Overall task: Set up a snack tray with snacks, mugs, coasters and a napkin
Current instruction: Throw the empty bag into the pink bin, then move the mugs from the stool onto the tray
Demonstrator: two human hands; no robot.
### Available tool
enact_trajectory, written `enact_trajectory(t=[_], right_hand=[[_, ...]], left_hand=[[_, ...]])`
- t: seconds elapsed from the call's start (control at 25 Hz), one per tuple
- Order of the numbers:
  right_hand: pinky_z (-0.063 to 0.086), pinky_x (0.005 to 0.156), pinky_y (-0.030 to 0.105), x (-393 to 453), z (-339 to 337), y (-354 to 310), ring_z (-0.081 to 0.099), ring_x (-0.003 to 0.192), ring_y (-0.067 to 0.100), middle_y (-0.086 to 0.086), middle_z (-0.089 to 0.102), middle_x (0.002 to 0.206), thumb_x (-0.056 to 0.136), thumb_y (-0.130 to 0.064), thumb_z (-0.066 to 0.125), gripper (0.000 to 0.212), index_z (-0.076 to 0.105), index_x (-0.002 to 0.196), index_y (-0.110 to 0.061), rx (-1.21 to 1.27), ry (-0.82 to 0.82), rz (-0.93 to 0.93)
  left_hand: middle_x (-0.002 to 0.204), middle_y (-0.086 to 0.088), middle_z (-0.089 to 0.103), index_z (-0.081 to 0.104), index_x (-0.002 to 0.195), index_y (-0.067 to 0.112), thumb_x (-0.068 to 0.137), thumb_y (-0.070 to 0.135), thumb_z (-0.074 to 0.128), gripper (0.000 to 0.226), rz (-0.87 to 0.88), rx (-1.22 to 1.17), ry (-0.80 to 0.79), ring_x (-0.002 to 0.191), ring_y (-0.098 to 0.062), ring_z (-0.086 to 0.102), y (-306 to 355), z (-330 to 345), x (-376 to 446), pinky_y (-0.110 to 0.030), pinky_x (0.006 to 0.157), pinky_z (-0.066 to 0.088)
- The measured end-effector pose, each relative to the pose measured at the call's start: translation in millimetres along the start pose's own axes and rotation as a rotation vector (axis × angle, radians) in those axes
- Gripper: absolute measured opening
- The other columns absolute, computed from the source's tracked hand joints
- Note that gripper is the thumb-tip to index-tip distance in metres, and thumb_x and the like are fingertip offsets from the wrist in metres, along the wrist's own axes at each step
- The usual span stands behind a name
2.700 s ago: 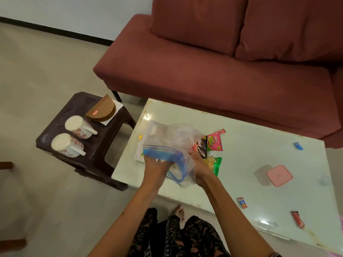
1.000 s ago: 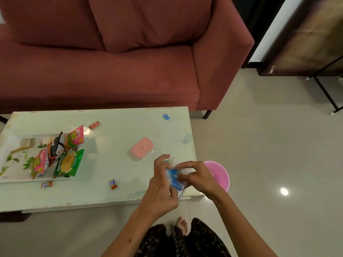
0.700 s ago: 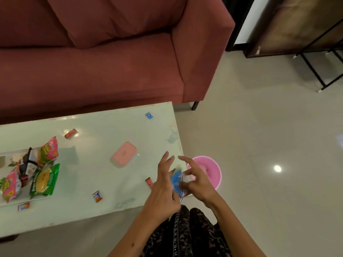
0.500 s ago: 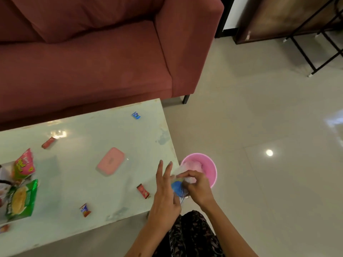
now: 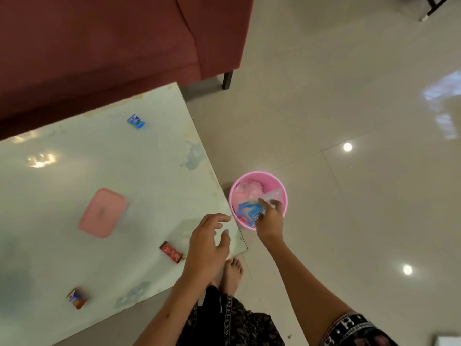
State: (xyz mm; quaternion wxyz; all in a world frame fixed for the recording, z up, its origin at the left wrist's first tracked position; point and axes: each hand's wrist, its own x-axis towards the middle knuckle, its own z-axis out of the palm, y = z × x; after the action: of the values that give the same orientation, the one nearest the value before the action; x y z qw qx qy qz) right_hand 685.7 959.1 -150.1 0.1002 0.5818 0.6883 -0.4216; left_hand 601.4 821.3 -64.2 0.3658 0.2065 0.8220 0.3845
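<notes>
My right hand (image 5: 270, 219) grips a crumpled clear zip bag with a blue strip (image 5: 250, 211) and holds it inside the mouth of a small pink bin (image 5: 279, 182) on the floor. My left hand (image 5: 208, 242) hovers over the near right corner of the pale glass table (image 5: 154, 176), fingers apart and empty. A pink lidded box (image 5: 102, 212) lies on the table. Small candies are scattered there: a red one (image 5: 171, 251), a blue one (image 5: 136, 121) and an orange-red one (image 5: 76, 298). The snack tray, mugs and coasters are out of view.
A dark red sofa (image 5: 112, 46) stands behind the table, its black leg (image 5: 227, 79) on the glossy tiled floor (image 5: 361, 121). My bare foot (image 5: 232, 273) is next to the table corner. Pink crumpled material sits in the bin.
My view has swung right, away from the tray. Both hands crumpled the zip bag; now the left has let go and the right has lowered it into the pink bin.
</notes>
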Motion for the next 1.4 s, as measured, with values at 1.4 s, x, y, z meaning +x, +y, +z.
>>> enact_trajectory(t=[1.4], right_hand=[[0.040, 0.095, 0.024, -200, -52, -141, 0.055, 0.119, 0.021, 0.009, 0.060, 0.128, 0.092, -0.009, 0.054, 0.034, 0.053, 0.126, -0.006, 0.229, -0.032, -0.536]], left_hand=[[0.149, -0.005, 0.035, 0.018, 0.143, 0.012, 0.095, 0.034, 0.041, 0.058, -0.170, -0.234, 0.546, 0.133, -0.023, 0.038, 29, -128, -128, -0.030, 0.105, 0.030]])
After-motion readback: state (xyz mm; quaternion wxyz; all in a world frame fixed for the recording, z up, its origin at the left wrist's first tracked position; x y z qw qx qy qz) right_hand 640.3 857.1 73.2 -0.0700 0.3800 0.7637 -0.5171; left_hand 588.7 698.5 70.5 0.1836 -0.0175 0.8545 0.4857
